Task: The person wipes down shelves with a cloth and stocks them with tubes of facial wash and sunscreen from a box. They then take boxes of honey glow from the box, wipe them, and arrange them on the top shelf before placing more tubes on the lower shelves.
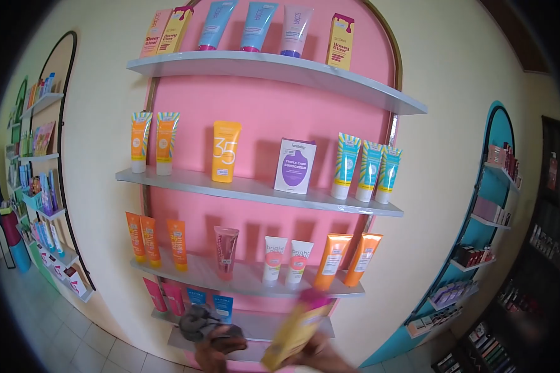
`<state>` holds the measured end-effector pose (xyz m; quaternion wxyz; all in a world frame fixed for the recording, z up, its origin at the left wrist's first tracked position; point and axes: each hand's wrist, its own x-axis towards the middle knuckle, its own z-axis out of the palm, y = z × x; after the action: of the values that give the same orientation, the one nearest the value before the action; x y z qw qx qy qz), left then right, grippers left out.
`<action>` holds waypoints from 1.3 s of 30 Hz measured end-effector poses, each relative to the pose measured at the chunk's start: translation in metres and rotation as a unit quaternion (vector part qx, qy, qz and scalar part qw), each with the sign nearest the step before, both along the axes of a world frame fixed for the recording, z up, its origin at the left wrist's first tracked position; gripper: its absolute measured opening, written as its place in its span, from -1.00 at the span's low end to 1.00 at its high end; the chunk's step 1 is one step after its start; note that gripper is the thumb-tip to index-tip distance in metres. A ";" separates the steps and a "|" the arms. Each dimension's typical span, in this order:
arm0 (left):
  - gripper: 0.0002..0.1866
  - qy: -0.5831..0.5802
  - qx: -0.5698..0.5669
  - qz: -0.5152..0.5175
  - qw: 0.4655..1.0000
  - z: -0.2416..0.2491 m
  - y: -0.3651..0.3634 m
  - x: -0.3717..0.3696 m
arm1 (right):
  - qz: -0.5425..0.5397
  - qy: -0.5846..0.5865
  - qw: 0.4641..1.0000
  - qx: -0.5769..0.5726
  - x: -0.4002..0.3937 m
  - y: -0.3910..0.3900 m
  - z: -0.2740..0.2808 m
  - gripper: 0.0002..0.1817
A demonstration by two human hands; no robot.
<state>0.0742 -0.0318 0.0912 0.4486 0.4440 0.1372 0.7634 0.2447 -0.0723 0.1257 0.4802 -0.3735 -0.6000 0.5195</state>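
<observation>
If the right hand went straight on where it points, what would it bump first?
Probably the shelf above, near the orange tubes at its right end, yellow box leading the hand; depth is unclear.

Your view is evenly lit and fairly bright, with soft shadows on the pink panel [261, 99] behind the tubes [226, 252]. The lens bows the shelves [379, 94] and blackens the corners. Motion blur smears the yellow box [294, 336] in your right hand [325, 355], while the dark rack [538, 267] at far right sinks into dim detail.
</observation>
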 end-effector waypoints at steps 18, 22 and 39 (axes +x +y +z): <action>-0.72 0.072 -0.186 0.174 0.964 -0.054 0.006 -0.050 | -0.330 -0.230 0.867 0.295 0.128 0.104 0.428 -0.61; -0.73 0.058 -0.181 0.153 0.970 -0.049 0.005 -0.052 | -0.339 -0.267 0.872 0.231 0.128 0.111 0.437 -0.72; -0.70 0.066 -0.197 0.152 0.966 -0.067 0.011 -0.053 | -0.320 -0.299 0.881 0.176 0.114 0.119 0.445 -0.75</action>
<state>0.0207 -0.0209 0.0246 0.3959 0.3705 0.3800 0.7494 0.3587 0.0464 0.5711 0.4758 -0.5924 -0.6443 0.0867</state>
